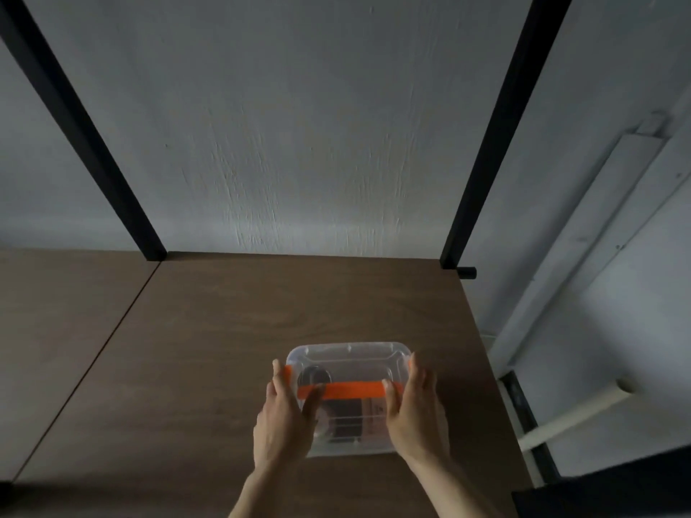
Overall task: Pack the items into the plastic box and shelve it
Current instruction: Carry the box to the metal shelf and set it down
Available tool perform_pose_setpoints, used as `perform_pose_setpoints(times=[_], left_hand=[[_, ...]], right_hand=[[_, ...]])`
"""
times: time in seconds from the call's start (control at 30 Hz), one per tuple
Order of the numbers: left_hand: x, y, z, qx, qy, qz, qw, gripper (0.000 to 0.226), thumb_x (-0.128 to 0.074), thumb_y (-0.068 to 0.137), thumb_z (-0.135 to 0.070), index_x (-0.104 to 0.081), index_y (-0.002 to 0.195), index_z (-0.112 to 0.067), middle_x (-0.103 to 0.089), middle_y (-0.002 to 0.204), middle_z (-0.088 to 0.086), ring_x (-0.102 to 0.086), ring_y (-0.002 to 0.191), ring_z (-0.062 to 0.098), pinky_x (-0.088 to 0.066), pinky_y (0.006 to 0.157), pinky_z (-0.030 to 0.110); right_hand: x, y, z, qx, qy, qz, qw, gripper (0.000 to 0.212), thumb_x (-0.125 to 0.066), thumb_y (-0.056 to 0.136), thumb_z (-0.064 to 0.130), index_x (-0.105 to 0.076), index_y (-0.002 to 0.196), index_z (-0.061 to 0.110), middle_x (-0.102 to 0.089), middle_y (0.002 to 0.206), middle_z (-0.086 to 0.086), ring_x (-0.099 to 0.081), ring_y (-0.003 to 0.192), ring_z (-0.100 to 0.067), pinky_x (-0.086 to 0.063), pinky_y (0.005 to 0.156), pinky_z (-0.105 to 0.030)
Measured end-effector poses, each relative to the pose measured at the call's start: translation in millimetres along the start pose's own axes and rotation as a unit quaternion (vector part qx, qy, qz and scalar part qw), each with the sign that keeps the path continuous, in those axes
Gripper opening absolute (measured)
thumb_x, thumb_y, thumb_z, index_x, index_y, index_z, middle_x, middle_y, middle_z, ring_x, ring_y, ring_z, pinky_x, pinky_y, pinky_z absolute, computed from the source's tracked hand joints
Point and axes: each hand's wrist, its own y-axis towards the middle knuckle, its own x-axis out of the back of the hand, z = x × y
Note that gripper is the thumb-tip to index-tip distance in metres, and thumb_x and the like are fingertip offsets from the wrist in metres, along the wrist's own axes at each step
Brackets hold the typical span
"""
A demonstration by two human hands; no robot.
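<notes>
While sitting near the brown wooden shelf [261, 330]'s right edge, the clear plastic box with orange handle [347, 372], dark items inside, is getting gripped by left hand [282, 416] and right hand [415, 409], fingers [278, 375] pressing its sides.

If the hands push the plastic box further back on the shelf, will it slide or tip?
Probably slide: the plastic box sits low and flat on the smooth wooden shelf. Its walls look stiff. The left hand and right hand flank it, which should keep it straight.

Storage corner; wooden shelf [261, 330], black uprights [497, 125], plastered wall [299, 125]
</notes>
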Motion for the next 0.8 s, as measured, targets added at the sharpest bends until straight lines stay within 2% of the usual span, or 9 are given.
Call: perform_pose_setpoints(times=[0.07, 0.13, 0.2, 0.27, 0.3, 0.4, 0.47, 0.7, 0.8], left_hand=[[-1, -6, -2, -0.042, 0.042, -0.033, 0.998, 0.092, -0.035, 0.088, -0.070, -0.008, 0.159, -0.017, -0.030, 0.162, 0.011, -0.044, 0.140, 0.032, -0.045, 0.105, 0.046], [-7, -11, -1, -0.112, 0.111, -0.052, 0.986, 0.089, -0.032, 0.090, -0.071, -0.011, 0.160, -0.020, -0.020, 0.166, 0.011, -0.026, 0.150, 0.029, -0.032, 0.118, 0.043], [-16, -15, 0, -0.165, 0.180, -0.045, 0.969, 0.085, -0.033, 0.090, -0.070, -0.019, 0.159, -0.023, -0.013, 0.168, 0.012, -0.013, 0.154, 0.031, -0.017, 0.124, 0.043], [-22, -16, -1, -0.185, 0.220, -0.030, 0.957, 0.082, -0.028, 0.090, -0.072, -0.032, 0.156, -0.024, -0.017, 0.167, 0.013, -0.014, 0.153, 0.034, -0.013, 0.121, 0.046], [-24, -17, -2, -0.185, 0.233, -0.022, 0.955, 0.082, -0.024, 0.090, -0.074, -0.035, 0.155, -0.025, -0.019, 0.167, 0.013, -0.016, 0.153, 0.035, -0.013, 0.120, 0.047], [-26, -17, -1, -0.182, 0.254, -0.019, 0.950, 0.084, -0.020, 0.090, -0.076, -0.033, 0.156, -0.027, -0.019, 0.166, 0.012, -0.015, 0.153, 0.035, -0.013, 0.118, 0.048], [-26, -17, 0, -0.176, 0.261, -0.016, 0.949, 0.082, -0.020, 0.090, -0.076, -0.030, 0.157, -0.028, -0.017, 0.167, 0.010, -0.012, 0.153, 0.033, -0.012, 0.119, 0.048], [-32, -17, 3, -0.173, 0.274, -0.026, 0.946, 0.083, -0.012, 0.089, -0.079, -0.013, 0.159, -0.034, -0.001, 0.169, 0.005, 0.005, 0.155, 0.027, -0.003, 0.122, 0.047], [-33, -17, 3, -0.174, 0.280, -0.029, 0.944, 0.084, -0.009, 0.089, -0.079, -0.010, 0.160, -0.034, 0.002, 0.169, 0.004, 0.008, 0.155, 0.026, 0.001, 0.123, 0.046]], right_hand=[[0, -2, -2, -0.004, -0.003, 0.007, 1.000, 0.068, -0.044, 0.100, 0.045, -0.023, 0.156, 0.013, -0.049, 0.142, -0.008, -0.064, 0.117, -0.019, -0.061, 0.085, -0.032], [2, -4, -2, -0.007, -0.017, 0.016, 1.000, 0.069, -0.043, 0.101, 0.045, -0.019, 0.156, 0.013, -0.046, 0.146, -0.010, -0.062, 0.121, -0.021, -0.061, 0.086, -0.033], [3, -6, -3, 0.006, -0.063, 0.023, 0.998, 0.074, -0.037, 0.101, 0.051, -0.012, 0.159, 0.013, -0.030, 0.161, -0.015, -0.045, 0.141, -0.027, -0.053, 0.104, -0.037], [5, -8, -4, 0.070, -0.115, 0.028, 0.990, 0.078, -0.027, 0.099, 0.060, -0.009, 0.162, 0.018, -0.008, 0.169, -0.016, -0.017, 0.155, -0.032, -0.032, 0.121, -0.043], [6, -10, -6, 0.106, -0.131, 0.038, 0.985, 0.077, -0.022, 0.098, 0.063, -0.010, 0.162, 0.022, -0.001, 0.170, -0.013, -0.008, 0.156, -0.031, -0.023, 0.124, -0.047], [6, -12, -14, 0.161, -0.147, 0.071, 0.973, 0.071, -0.016, 0.099, 0.066, -0.013, 0.161, 0.031, 0.006, 0.170, -0.008, 0.004, 0.156, -0.030, -0.016, 0.125, -0.055], [7, -13, -17, 0.161, -0.143, 0.092, 0.972, 0.070, -0.013, 0.099, 0.066, -0.006, 0.161, 0.033, 0.015, 0.169, -0.006, 0.014, 0.155, -0.028, -0.011, 0.126, -0.054], [6, -12, -18, 0.156, -0.138, 0.108, 0.972, 0.070, -0.009, 0.099, 0.066, 0.002, 0.160, 0.034, 0.022, 0.167, -0.005, 0.023, 0.153, -0.028, -0.006, 0.127, -0.053], [6, -12, -18, 0.151, -0.143, 0.113, 0.972, 0.071, -0.011, 0.099, 0.066, -0.004, 0.161, 0.031, 0.017, 0.168, -0.008, 0.018, 0.154, -0.031, -0.008, 0.125, -0.056]])
